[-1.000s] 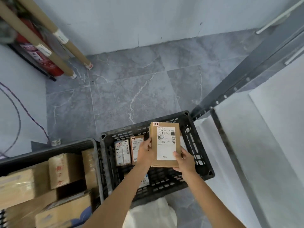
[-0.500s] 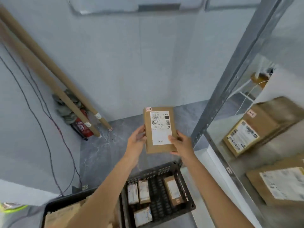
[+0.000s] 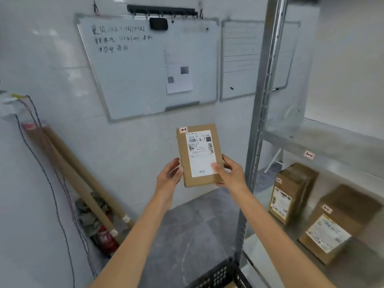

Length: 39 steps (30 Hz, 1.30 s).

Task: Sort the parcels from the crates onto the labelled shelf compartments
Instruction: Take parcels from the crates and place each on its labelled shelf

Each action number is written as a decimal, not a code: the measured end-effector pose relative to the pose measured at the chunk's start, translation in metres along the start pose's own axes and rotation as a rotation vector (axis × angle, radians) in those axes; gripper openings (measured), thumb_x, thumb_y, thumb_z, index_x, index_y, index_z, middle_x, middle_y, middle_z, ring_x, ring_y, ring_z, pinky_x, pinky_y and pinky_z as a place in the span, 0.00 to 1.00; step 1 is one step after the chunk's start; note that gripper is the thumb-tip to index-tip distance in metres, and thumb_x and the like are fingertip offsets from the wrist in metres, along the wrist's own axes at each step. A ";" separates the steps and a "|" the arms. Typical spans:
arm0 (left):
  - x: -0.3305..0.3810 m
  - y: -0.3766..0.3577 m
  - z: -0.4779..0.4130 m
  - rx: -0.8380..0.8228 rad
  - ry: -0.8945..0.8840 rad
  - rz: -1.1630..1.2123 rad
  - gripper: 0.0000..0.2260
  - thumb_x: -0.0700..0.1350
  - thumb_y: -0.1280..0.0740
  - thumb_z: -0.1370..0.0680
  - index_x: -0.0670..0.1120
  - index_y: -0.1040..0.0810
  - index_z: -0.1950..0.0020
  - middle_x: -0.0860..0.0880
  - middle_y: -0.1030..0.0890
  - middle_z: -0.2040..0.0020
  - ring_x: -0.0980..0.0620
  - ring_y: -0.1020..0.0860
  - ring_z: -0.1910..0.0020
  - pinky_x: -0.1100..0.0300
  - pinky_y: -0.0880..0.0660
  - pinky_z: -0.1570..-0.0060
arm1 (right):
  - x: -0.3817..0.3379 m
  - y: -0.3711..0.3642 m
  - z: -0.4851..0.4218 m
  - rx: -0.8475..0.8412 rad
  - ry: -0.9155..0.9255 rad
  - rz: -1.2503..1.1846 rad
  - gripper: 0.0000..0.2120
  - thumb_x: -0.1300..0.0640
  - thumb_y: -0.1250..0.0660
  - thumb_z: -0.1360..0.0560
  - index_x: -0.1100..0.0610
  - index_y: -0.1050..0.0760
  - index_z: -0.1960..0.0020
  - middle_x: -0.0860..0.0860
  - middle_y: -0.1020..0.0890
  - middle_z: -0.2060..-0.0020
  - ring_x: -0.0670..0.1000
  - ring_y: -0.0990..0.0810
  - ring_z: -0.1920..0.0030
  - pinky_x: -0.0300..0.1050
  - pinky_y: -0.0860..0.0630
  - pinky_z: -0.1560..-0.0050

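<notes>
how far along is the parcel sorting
Done: two boxes lie on the shelf below a label. In hand: one parcel, gripped by the right hand, the left hand against its edge, not yet shelved. Left: only a corner of the crate shows, so what remains inside cannot be told.

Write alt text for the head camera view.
A person holds a flat cardboard parcel upright, label toward the camera; the right hand pinches its lower right edge, the left hand rests open against its left edge. A metal shelf at right holds two boxes.
</notes>
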State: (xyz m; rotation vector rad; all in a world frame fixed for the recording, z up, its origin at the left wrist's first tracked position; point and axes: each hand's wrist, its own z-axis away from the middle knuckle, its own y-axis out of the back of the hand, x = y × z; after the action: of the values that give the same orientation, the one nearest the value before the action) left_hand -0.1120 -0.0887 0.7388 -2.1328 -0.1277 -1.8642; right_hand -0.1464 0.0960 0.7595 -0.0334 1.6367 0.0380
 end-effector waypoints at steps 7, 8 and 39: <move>0.049 0.018 0.026 -0.233 -0.076 -0.007 0.17 0.42 0.36 0.21 0.46 0.27 0.32 0.51 0.22 0.37 0.51 0.23 0.39 0.53 0.26 0.40 | -0.038 -0.016 0.057 0.119 0.146 0.065 0.23 0.56 0.34 0.23 0.48 0.34 0.30 0.51 0.25 0.43 0.52 0.25 0.44 0.46 0.20 0.56; 0.054 0.018 0.031 -0.260 -0.078 0.003 0.16 0.41 0.37 0.21 0.46 0.28 0.32 0.51 0.22 0.38 0.51 0.23 0.40 0.53 0.25 0.40 | -0.041 -0.016 0.066 0.124 0.164 0.090 0.26 0.56 0.35 0.23 0.49 0.38 0.27 0.51 0.26 0.40 0.51 0.26 0.42 0.45 0.21 0.53; 0.103 -0.224 0.265 -0.781 -0.028 0.031 0.15 0.41 0.37 0.21 0.58 0.27 0.38 0.53 0.23 0.36 0.50 0.27 0.35 0.45 0.26 0.38 | -0.112 0.213 0.361 0.694 0.216 0.241 0.25 0.59 0.43 0.19 0.49 0.43 0.24 0.50 0.26 0.37 0.50 0.26 0.38 0.31 0.25 0.56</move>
State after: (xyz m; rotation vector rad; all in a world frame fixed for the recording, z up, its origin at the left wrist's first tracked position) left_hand 0.0967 0.1853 0.8484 -2.5960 0.7405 -2.0809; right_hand 0.2114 0.3250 0.8485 0.7103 1.7838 -0.3598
